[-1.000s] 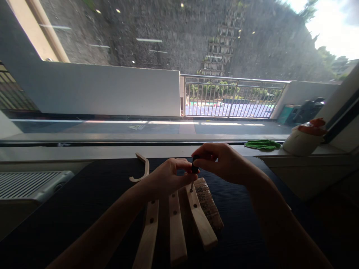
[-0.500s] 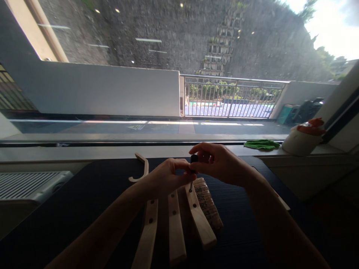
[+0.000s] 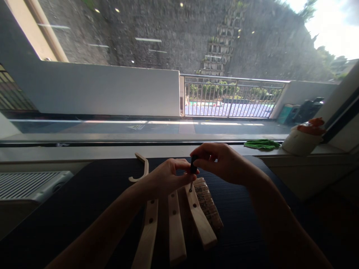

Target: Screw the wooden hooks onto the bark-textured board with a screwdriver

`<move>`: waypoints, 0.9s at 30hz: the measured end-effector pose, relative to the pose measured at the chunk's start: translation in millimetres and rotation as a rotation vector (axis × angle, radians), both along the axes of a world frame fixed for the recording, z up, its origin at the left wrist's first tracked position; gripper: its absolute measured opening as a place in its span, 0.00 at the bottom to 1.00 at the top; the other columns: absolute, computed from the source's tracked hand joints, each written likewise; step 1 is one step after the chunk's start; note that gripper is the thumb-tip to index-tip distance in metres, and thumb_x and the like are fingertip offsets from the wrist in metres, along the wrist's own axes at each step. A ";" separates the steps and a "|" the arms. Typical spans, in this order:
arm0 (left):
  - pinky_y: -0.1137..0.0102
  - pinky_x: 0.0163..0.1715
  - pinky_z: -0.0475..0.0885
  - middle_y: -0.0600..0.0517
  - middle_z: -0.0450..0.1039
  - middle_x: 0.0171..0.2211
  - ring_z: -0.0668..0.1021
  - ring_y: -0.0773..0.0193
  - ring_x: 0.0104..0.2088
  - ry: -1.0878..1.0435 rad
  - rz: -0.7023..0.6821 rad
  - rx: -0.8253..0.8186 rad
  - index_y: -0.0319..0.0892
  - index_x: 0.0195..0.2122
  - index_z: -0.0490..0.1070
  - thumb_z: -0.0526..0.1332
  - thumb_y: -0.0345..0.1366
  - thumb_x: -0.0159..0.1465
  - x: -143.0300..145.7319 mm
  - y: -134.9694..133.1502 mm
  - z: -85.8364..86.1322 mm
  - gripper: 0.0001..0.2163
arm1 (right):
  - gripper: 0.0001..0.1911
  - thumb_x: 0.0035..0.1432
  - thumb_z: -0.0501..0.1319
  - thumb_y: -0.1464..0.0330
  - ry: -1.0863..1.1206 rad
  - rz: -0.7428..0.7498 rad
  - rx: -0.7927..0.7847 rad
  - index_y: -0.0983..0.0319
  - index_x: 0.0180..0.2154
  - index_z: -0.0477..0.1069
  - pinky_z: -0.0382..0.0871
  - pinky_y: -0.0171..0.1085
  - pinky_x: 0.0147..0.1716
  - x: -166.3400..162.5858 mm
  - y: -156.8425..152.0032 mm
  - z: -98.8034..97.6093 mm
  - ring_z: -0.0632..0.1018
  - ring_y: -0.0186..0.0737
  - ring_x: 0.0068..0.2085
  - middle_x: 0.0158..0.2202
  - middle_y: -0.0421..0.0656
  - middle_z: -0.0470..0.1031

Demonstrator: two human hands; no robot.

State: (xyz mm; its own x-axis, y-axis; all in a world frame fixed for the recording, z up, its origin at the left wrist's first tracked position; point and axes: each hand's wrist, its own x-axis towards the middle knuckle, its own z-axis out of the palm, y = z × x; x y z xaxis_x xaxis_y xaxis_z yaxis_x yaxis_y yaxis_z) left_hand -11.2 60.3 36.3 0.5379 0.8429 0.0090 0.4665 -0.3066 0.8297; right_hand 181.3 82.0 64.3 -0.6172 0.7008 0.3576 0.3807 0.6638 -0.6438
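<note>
My right hand pinches the top of a black-handled screwdriver that stands nearly upright. Lower on the same handle, my left hand closes its fingertips around it. The metal shaft reaches down into the upper hole of the rightmost wooden piece. To its left lie a second wooden piece and a third wooden piece, each with dark holes; their far ends are partly hidden by my left hand. Against the right piece rests a brown taped bundle with dark print.
A hook-shaped wooden piece lies at the back of the black table. On the windowsill are a green cloth and a whitish container with something orange on top. A white radiator stands at the left.
My right fingers have shifted slightly on the screwdriver handle, showing more of it. The right forearm has swung a little. My left hand and the wooden pieces stay put.
</note>
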 end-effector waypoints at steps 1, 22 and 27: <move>0.71 0.32 0.67 0.50 0.72 0.36 0.72 0.65 0.34 0.000 -0.001 0.002 0.43 0.46 0.70 0.54 0.44 0.60 0.1 0.0 -0.2 0.17 | 0.11 0.54 0.57 0.64 -0.001 -0.009 0.005 0.61 0.38 0.71 0.63 0.33 0.28 -0.1 0.0 -0.2 0.71 0.31 0.28 0.27 0.39 0.73; 0.68 0.35 0.68 0.50 0.70 0.39 0.72 0.64 0.35 -0.009 -0.038 0.034 0.42 0.42 0.71 0.54 0.44 0.60 1.0 -1.5 3.2 0.15 | 0.15 0.58 0.54 0.65 0.023 0.104 -0.064 0.59 0.45 0.70 0.67 0.34 0.33 3.1 3.7 -2.9 0.73 0.33 0.36 0.39 0.43 0.70; 0.68 0.35 0.68 0.50 0.70 0.39 0.72 0.63 0.37 -0.011 -0.037 0.021 0.44 0.44 0.70 0.54 0.45 0.60 0.5 -0.8 2.7 0.15 | 0.13 0.57 0.55 0.67 0.058 0.130 -0.060 0.61 0.42 0.71 0.68 0.34 0.33 2.7 4.4 -2.5 0.73 0.33 0.35 0.38 0.43 0.70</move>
